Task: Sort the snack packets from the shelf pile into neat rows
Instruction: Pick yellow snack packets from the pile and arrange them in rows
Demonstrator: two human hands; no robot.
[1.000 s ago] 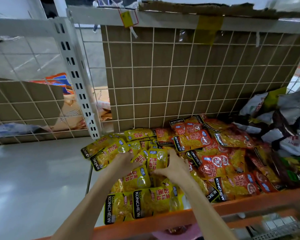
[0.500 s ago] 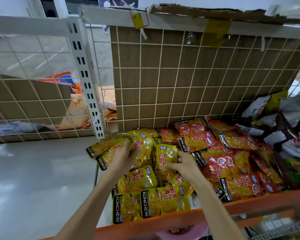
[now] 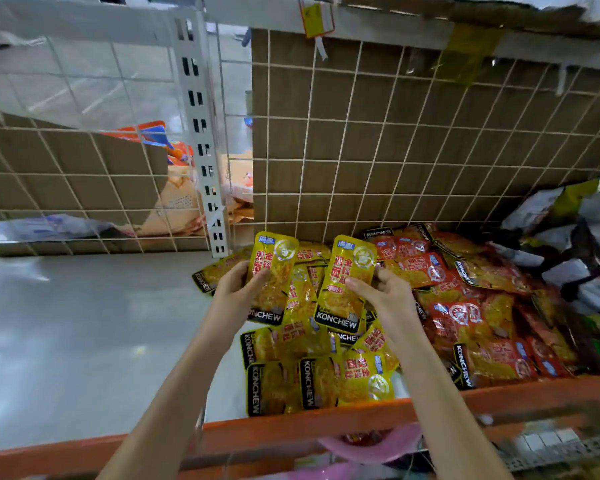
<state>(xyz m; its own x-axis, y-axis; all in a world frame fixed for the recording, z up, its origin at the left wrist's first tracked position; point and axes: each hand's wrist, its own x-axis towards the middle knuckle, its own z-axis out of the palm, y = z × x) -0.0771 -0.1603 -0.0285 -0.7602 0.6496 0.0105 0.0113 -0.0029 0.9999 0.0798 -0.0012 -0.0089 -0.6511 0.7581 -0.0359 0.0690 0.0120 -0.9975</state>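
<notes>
Yellow packets stand upright in both your grips, your left hand (image 3: 238, 289) pinching one packet (image 3: 272, 275) and your right hand (image 3: 381, 292) another (image 3: 349, 282), above the yellow pile (image 3: 319, 372) behind the orange shelf rail (image 3: 499, 393).

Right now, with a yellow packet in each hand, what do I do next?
Probably bring the two together into one stack. Your left hand and right hand each hold a yellow packet upright, facing the same way, above the pile.
</notes>
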